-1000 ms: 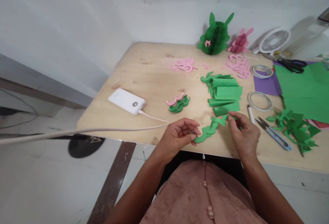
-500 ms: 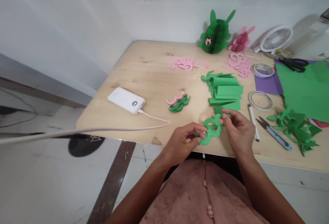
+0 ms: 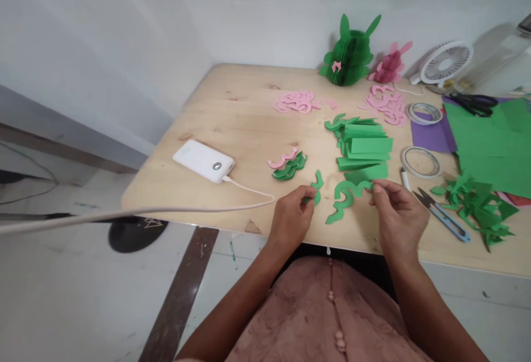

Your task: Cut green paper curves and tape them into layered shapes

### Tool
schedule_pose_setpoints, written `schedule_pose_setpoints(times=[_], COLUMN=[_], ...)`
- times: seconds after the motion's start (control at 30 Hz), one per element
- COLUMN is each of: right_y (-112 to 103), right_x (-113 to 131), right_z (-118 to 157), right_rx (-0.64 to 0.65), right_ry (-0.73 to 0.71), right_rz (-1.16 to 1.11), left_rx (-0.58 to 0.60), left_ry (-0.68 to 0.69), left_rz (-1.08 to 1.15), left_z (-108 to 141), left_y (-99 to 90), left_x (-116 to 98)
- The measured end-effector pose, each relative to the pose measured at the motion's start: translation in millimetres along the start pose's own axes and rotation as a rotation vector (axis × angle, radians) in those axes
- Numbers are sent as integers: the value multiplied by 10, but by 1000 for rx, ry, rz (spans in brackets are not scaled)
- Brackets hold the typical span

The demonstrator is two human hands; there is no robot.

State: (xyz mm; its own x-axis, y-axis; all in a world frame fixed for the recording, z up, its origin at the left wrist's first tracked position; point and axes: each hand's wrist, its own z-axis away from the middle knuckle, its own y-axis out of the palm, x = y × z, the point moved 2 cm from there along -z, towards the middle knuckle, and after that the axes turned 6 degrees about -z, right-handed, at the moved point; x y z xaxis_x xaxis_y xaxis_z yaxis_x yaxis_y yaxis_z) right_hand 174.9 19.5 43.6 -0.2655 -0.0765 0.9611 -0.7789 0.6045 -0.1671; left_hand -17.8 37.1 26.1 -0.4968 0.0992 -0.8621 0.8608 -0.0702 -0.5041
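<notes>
Pale wooden tabletop (image 3: 244, 129) abuts a white wall (image 3: 282, 30). Current step, by judgement: separating cut paper. Left hand (image 3: 291, 215), knuckles up, pinches a short green strip (image 3: 317, 197); right hand (image 3: 400, 218), fingers curled, pinches wavy green paper (image 3: 337, 214) near the front edge. Further handling calls for light fingertip pressure.

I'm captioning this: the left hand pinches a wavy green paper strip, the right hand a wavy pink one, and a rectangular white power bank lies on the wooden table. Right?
The head view shows the right hand holding a wavy green paper strip, not pink. The left hand pinches another wavy green strip, and the rectangular white power bank lies on the wooden table.
</notes>
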Motion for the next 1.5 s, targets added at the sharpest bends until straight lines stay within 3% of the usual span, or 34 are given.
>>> schedule_pose_setpoints(times=[0.23, 0.47, 0.7, 0.8, 0.9, 1.1, 1.2, 1.33, 1.5], right_y=[48, 88, 36, -11, -35, -55, -87, -99, -33], right_x=[-71, 16, 60, 96, 141, 139, 67, -25, -18], right_z=[110, 152, 262, 295, 306, 302, 332, 439, 554], right_rx=[52, 139, 196, 210, 263, 333, 373, 444, 426], right_ry=[52, 112, 230, 248, 238, 206, 205, 204, 153], right_rz=[-6, 7, -94, -82, -72, -83, 4, 17, 66], left_rx=[-92, -74, 76, 48, 28, 149, 216, 233, 249], left_ry=[217, 249, 436, 432, 352, -143, -298, -416, -456], left_rz=[-329, -239, -255, -201, -96, 261, 470, 661, 721], left_z=[160, 182, 268, 316, 344, 351, 354, 350, 337], left_y=[-152, -101, 11, 34, 51, 113, 152, 197, 247], left_x=[-79, -87, -157, -159, -154, -126, -151, -177, -171])
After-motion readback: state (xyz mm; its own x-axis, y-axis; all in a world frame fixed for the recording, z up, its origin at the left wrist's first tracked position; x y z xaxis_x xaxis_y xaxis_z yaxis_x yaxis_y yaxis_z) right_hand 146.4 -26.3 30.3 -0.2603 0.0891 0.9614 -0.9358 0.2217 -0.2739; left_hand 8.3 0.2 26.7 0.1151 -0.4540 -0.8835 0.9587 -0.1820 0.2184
